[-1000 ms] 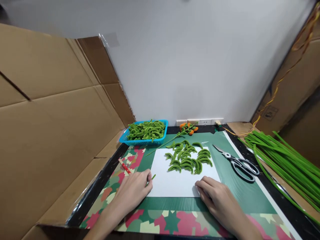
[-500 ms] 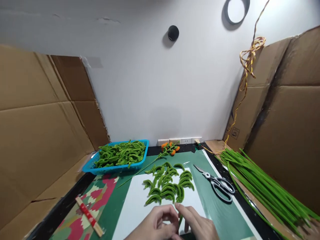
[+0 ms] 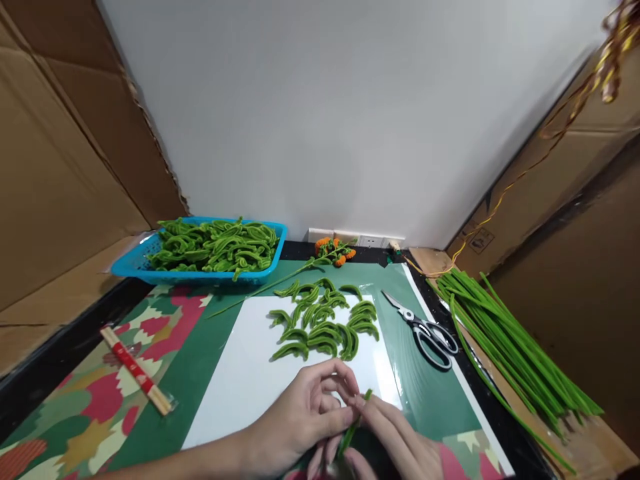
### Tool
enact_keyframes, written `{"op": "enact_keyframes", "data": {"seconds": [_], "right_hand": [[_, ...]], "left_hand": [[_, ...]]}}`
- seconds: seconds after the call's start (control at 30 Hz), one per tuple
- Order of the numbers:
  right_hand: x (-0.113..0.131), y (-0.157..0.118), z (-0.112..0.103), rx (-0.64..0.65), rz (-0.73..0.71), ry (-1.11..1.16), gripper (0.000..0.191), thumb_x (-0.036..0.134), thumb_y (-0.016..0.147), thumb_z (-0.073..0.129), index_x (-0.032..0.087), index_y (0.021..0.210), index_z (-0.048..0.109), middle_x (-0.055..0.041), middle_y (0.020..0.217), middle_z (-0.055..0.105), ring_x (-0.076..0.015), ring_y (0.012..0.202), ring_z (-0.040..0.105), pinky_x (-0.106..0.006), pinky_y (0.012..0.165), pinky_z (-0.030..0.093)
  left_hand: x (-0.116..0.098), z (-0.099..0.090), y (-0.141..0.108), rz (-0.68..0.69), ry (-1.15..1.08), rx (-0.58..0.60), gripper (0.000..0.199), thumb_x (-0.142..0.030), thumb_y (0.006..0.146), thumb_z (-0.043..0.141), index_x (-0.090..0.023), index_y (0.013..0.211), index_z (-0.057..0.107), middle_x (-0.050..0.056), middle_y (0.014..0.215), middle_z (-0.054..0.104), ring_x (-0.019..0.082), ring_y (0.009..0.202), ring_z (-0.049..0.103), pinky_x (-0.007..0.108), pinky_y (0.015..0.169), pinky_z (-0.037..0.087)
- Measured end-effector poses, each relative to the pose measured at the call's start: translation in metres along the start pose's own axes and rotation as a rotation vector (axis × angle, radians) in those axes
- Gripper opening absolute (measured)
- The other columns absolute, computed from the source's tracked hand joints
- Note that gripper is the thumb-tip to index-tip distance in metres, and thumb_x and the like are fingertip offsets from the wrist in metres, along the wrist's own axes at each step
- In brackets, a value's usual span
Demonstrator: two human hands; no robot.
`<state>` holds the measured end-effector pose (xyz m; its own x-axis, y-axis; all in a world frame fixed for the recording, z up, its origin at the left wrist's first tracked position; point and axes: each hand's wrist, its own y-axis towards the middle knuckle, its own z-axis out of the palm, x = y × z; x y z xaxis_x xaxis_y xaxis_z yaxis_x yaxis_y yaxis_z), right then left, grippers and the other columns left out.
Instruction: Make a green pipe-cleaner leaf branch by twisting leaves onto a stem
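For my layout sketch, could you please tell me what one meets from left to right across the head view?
Red-wrapped pale wooden sticks, curved fuzzy green pieces, silver scissors with black-and-grey handles, long thin green stems.

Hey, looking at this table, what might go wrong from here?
The left hand works close to the curved green pieces on the white sheet, so a careless sweep might scatter them.

The green strip is thin and partly hidden by the left hand and right hand; it could slip or bend.

Green strips heaped in the blue basket poke over its rim, and a bump might spill some.
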<state>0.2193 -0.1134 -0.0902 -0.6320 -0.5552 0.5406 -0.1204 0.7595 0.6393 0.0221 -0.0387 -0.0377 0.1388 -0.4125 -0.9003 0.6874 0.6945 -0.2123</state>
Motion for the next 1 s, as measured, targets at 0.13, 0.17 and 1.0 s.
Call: {"op": "enact_keyframes", "data": {"seconds": [0.13, 0.17, 1.0], "right_hand": [[0.016, 0.004, -0.006, -0.02, 0.068, 0.048, 0.064, 0.018, 0.097, 0.076, 0.033, 0.157, 0.059, -0.0093, 0.13, 0.082, -0.0324, 0.108, 0.084, -0.037, 0.086, 0.073], [0.019, 0.005, -0.008, -0.025, 0.102, 0.102, 0.06, 0.017, 0.099, 0.074, 0.033, 0.155, 0.06, -0.01, 0.133, 0.081, -0.0325, 0.112, 0.083, -0.039, 0.09, 0.072], [0.031, 0.027, -0.023, -0.065, 0.403, 0.207, 0.029, 0.021, 0.101, 0.072, 0.028, 0.129, 0.077, -0.0121, 0.143, 0.066, -0.0239, 0.108, 0.077, -0.031, 0.078, 0.068]], "left_hand": [[-0.004, 0.002, -0.006, -0.009, -0.058, 0.007, 0.044, -0.048, 0.093, 0.085, -0.021, 0.111, 0.055, 0.001, 0.093, 0.071, 0.007, 0.044, 0.065, 0.011, 0.034, 0.047], [-0.006, 0.003, -0.007, -0.011, -0.067, 0.01, 0.044, -0.047, 0.093, 0.085, -0.021, 0.112, 0.055, 0.002, 0.096, 0.072, 0.008, 0.046, 0.066, 0.012, 0.035, 0.049], [-0.015, 0.012, -0.002, -0.048, -0.049, -0.004, 0.04, -0.04, 0.096, 0.082, -0.021, 0.117, 0.054, 0.008, 0.118, 0.072, 0.005, 0.042, 0.066, 0.01, 0.031, 0.043]]}}
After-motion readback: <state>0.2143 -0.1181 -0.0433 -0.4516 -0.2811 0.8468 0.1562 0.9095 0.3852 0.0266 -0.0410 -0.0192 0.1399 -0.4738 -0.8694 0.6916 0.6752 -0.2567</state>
